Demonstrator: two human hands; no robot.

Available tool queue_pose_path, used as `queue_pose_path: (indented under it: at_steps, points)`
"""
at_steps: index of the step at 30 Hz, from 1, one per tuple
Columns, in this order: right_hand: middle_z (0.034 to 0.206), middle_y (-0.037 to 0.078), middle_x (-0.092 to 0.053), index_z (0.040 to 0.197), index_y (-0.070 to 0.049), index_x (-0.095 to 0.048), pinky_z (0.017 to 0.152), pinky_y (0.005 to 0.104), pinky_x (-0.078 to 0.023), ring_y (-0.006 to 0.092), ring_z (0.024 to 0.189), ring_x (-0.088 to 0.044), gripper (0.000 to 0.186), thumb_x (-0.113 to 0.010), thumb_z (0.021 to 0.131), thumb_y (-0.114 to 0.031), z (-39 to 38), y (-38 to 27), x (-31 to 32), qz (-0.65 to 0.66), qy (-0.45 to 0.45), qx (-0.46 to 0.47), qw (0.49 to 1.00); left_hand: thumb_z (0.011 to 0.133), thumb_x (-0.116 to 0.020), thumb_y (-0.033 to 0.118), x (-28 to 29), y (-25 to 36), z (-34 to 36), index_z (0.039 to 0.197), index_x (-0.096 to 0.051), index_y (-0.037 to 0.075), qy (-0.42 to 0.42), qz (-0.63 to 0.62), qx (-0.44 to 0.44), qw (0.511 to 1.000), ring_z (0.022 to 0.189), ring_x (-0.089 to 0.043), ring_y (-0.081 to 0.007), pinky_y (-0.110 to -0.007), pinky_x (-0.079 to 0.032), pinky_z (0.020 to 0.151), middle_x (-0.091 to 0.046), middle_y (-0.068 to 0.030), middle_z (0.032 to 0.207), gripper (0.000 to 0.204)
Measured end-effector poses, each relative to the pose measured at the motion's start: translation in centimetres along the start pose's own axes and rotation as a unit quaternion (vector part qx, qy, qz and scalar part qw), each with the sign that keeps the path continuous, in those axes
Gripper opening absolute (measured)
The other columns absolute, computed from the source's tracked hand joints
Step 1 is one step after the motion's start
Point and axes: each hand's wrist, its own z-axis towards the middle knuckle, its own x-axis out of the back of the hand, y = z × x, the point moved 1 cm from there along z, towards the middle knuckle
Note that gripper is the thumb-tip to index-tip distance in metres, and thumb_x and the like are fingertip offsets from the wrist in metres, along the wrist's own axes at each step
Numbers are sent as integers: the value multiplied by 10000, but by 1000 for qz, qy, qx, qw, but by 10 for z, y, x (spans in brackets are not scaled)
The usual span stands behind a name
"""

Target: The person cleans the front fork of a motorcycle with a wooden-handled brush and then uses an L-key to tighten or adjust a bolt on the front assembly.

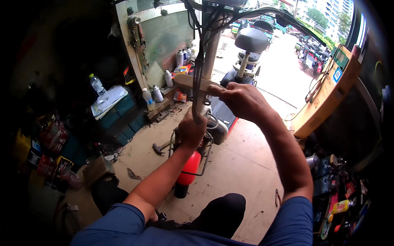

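Note:
An electric scooter stands upright in front of me, with a grey steering column (210, 61) and dark cables (198, 67) hanging down along it. My left hand (193, 129) is closed around the lower part of the cables, by the column; what else lies inside the fist is hidden. My right hand (244, 100) is closed on one end of a flat tan strip (186, 80). The strip crosses the column behind the cables, its rounded end pointing left. Below my left hand are a red front fender (189, 169) and a black wire frame (204, 168).
A hammer (158, 148) lies on the floor left of the wheel, pliers (278, 197) at the right. Spray cans (157, 93) and bottles stand by the glass door. A tall cardboard box (324, 98) leans at the right, above cluttered tools. Another scooter seat (251, 39) shows beyond.

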Motion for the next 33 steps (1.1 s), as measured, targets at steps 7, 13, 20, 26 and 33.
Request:
queue_pose_path:
  at_steps: [7,13,20,26,33]
  points:
    - [771,96,-622,1433,-258,-695,575,434,-497,275,619,-623,442,-682,1029,-81,-21,-5,18,10,-26,-25,999,984,-661,274,-8,-1,-14,1263,-624,40,131,-18,-27,991,945,-736,-459,-534,-596,822,-741,-227,1012,366]
    - [764,92,-615,1410,-234,-708,574,418,-502,256,622,-621,421,-684,1025,-66,-31,-18,3,37,27,-61,997,870,-853,395,18,1,-85,1561,-355,-67,-47,160,-134,977,1339,-547,-474,-547,-438,1128,-518,-313,1473,969]
    - [754,86,-608,1404,-229,-715,568,415,-499,245,612,-615,385,-665,1052,-80,-26,-24,9,4,18,-63,998,988,-694,295,32,-19,-155,1262,-636,30,-333,397,-128,846,691,-701,-332,-455,-558,617,-693,-120,837,385]
    - [758,101,-640,1386,-231,-726,562,419,-502,254,628,-646,322,-616,1101,-128,-9,-40,0,27,13,-75,997,966,-742,376,159,-84,-71,1304,-706,133,-438,218,-178,854,832,-754,-361,-491,-587,749,-728,-165,838,418]
    - [799,205,-685,1400,-172,-686,672,523,-541,421,756,-706,352,-550,1077,-135,4,-59,-18,81,17,-161,984,794,-811,762,112,-41,10,1530,-495,-93,-181,34,-27,983,1473,-514,-422,-470,-394,1246,-534,-303,1558,1172]
